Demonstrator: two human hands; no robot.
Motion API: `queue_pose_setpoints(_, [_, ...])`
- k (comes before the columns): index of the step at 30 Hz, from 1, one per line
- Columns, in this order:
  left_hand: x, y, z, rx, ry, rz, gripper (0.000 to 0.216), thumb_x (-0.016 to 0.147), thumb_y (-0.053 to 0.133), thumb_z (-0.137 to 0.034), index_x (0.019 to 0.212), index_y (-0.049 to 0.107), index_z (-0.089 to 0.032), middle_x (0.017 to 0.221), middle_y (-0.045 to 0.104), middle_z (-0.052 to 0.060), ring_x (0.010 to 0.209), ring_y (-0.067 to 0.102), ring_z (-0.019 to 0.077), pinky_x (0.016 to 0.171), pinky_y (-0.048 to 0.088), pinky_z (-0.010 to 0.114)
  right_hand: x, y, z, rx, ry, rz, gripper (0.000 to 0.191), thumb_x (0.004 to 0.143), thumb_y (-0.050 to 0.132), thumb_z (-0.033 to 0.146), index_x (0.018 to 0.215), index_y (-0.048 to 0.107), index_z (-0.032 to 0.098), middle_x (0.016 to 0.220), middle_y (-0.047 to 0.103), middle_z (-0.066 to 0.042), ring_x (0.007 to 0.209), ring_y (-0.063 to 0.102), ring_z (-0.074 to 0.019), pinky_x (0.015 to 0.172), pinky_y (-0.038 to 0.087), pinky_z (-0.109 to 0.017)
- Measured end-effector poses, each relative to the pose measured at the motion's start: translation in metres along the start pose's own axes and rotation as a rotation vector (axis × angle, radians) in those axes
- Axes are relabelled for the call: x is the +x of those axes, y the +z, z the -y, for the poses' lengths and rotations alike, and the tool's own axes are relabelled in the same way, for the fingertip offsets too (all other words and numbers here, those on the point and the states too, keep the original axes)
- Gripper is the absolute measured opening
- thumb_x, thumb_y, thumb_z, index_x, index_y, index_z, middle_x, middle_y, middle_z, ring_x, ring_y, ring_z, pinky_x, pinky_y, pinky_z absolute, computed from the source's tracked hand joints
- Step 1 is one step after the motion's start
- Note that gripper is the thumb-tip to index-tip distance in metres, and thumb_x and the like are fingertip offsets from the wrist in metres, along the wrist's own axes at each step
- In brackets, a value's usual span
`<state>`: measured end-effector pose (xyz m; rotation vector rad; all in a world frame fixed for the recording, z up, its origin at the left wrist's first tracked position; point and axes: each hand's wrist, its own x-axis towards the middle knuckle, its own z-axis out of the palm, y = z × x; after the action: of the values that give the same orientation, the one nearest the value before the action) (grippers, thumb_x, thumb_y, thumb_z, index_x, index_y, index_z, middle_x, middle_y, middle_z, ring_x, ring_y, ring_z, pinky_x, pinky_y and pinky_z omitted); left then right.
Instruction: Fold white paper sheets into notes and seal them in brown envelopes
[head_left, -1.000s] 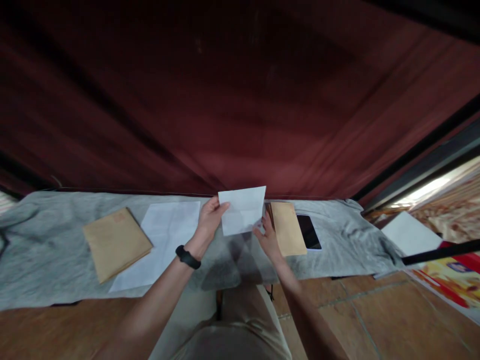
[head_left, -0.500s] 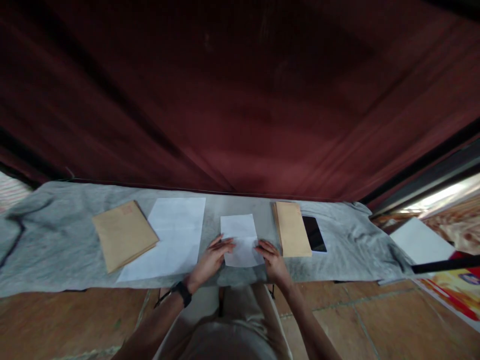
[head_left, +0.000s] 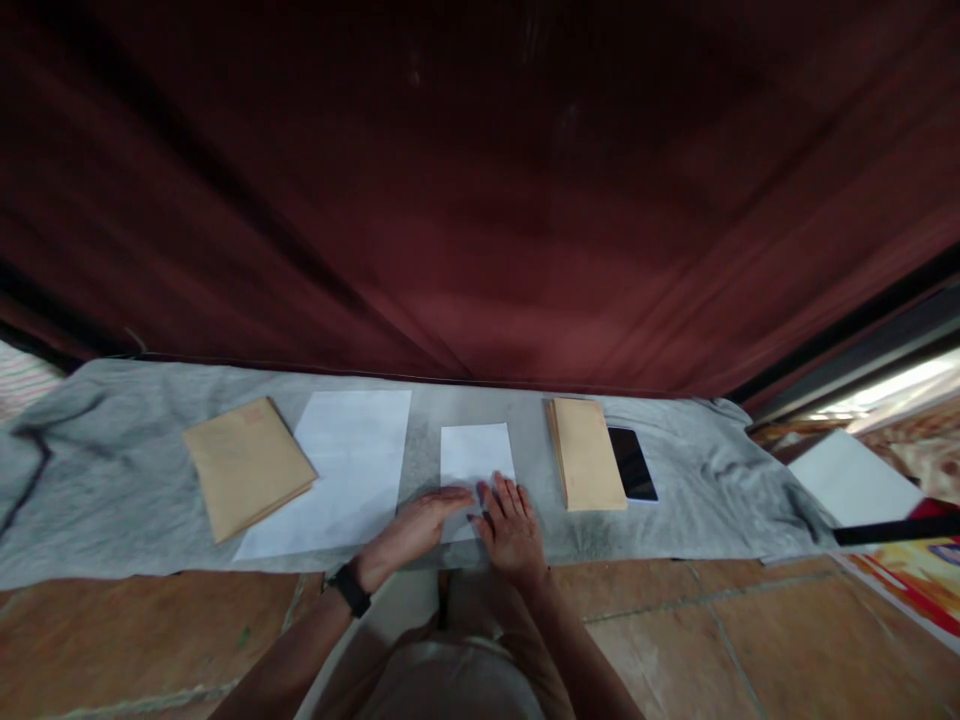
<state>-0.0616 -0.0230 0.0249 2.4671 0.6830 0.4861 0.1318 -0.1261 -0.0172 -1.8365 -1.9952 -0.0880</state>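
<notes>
A small white sheet of paper (head_left: 475,450) lies on the grey cloth in front of me, its lower part partly covered by my hands. My right hand (head_left: 511,525) rests flat on its lower right part, fingers spread and pointing away from me. From the left, my left hand (head_left: 435,512) reaches over the lower left part with fingers stretched out and close together; it wears a dark watch at the wrist. Both hands lie on the paper without gripping it. Further left is a stack of large white paper (head_left: 349,470), overlapped at one corner by brown envelopes (head_left: 251,465).
Right of the sheet lies a pile of long brown envelopes (head_left: 589,455), partly over a dark-screened phone (head_left: 634,463). The grey cloth (head_left: 712,480) covers a narrow table against a dark red curtain (head_left: 480,250). A white board-like item (head_left: 855,478) stands off at the far right.
My right hand has moved left from the sheet's right edge and now lies flat across its lower part. My left hand has shifted slightly down, its fingers straighter.
</notes>
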Motion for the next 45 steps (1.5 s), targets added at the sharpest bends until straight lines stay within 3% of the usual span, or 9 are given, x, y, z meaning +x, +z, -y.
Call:
queue_pose_setpoints(3, [0.026, 0.012, -0.012, 0.04, 0.004, 0.049, 0.048, 0.099, 0.044, -0.017, 0.145, 0.057, -0.023, 0.148, 0.06, 0.004, 0.138, 0.055, 0.0176, 0.119, 0.042, 0.036, -0.002, 0.008, -0.003, -0.033, -0.03, -0.072, 0.051, 0.102, 0.053, 0.04, 0.146, 0.054, 0.016, 0.154, 0.051, -0.017, 0.145, 0.044, -0.0309, 0.119, 0.037, -0.052])
queue_pose_setpoints(6, [0.055, 0.032, -0.019, 0.146, 0.005, 0.088, 0.048, 0.104, 0.045, -0.031, 0.15, 0.049, -0.018, 0.157, 0.05, 0.01, 0.147, 0.044, 0.0203, 0.125, 0.032, 0.041, -0.001, 0.013, -0.006, -0.042, -0.054, -0.125, 0.046, 0.101, 0.053, 0.039, 0.139, 0.06, 0.013, 0.141, 0.063, -0.017, 0.14, 0.049, -0.0298, 0.117, 0.04, -0.051])
queue_pose_setpoints(12, [0.075, 0.05, -0.003, 0.281, -0.013, 0.017, 0.052, 0.108, 0.033, -0.041, 0.153, 0.045, -0.018, 0.162, 0.042, 0.009, 0.152, 0.035, 0.02, 0.127, 0.026, 0.044, 0.003, 0.0, 0.0, -0.056, -0.015, -0.007, 0.044, 0.102, 0.055, 0.039, 0.14, 0.061, 0.018, 0.141, 0.063, -0.014, 0.138, 0.052, -0.0284, 0.12, 0.037, -0.048])
queue_pose_setpoints(19, [0.073, 0.037, 0.026, 0.446, -0.153, -0.107, 0.051, 0.107, 0.036, -0.043, 0.153, 0.047, -0.023, 0.164, 0.04, 0.005, 0.153, 0.034, 0.0224, 0.126, 0.026, 0.046, 0.002, -0.006, 0.0, -0.053, -0.009, 0.022, 0.05, 0.105, 0.049, 0.037, 0.152, 0.049, 0.02, 0.159, 0.047, -0.013, 0.148, 0.041, -0.0285, 0.121, 0.032, -0.049])
queue_pose_setpoints(26, [0.069, 0.015, 0.049, 0.54, -0.312, -0.178, 0.056, 0.106, 0.033, -0.039, 0.154, 0.045, -0.013, 0.161, 0.043, 0.013, 0.153, 0.034, 0.0268, 0.126, 0.028, 0.05, 0.001, -0.008, 0.001, -0.029, -0.003, 0.04, 0.049, 0.106, 0.045, 0.036, 0.153, 0.047, 0.021, 0.163, 0.04, -0.011, 0.149, 0.039, -0.0276, 0.122, 0.032, -0.048])
queue_pose_setpoints(30, [0.046, 0.018, 0.028, 0.553, -0.337, -0.26, 0.058, 0.105, 0.033, -0.035, 0.154, 0.041, -0.005, 0.161, 0.04, 0.018, 0.154, 0.031, 0.0287, 0.126, 0.029, 0.051, 0.004, -0.005, -0.005, 0.024, 0.032, 0.036, 0.046, 0.108, 0.038, 0.03, 0.151, 0.051, 0.019, 0.159, 0.046, -0.011, 0.148, 0.042, -0.0253, 0.123, 0.032, -0.047])
queue_pose_setpoints(33, [0.021, 0.034, 0.001, 0.511, -0.208, -0.2, 0.056, 0.105, 0.035, -0.034, 0.156, 0.039, -0.009, 0.162, 0.04, 0.015, 0.154, 0.032, 0.0257, 0.125, 0.032, 0.047, 0.021, -0.003, -0.012, 0.086, 0.033, 0.054, 0.048, 0.109, 0.03, 0.028, 0.151, 0.05, 0.015, 0.156, 0.051, -0.01, 0.147, 0.044, -0.022, 0.123, 0.032, -0.046])
queue_pose_setpoints(36, [0.004, 0.047, -0.016, 0.507, -0.158, -0.159, 0.055, 0.105, 0.038, -0.036, 0.152, 0.044, -0.008, 0.16, 0.044, 0.016, 0.152, 0.036, 0.0263, 0.125, 0.033, 0.047, 0.047, 0.001, -0.017, 0.103, -0.026, 0.082, 0.049, 0.109, 0.032, 0.031, 0.154, 0.045, 0.018, 0.16, 0.045, -0.008, 0.15, 0.039, -0.0208, 0.124, 0.032, -0.044])
queue_pose_setpoints(45, [0.004, 0.047, -0.019, 0.524, -0.159, -0.164, 0.058, 0.105, 0.04, -0.04, 0.155, 0.041, -0.011, 0.161, 0.042, 0.016, 0.152, 0.035, 0.0261, 0.126, 0.031, 0.047, 0.099, 0.027, -0.046, -0.049, 0.051, 0.038, 0.053, 0.108, 0.038, 0.038, 0.154, 0.044, 0.013, 0.159, 0.046, -0.014, 0.147, 0.042, -0.027, 0.123, 0.029, -0.049])
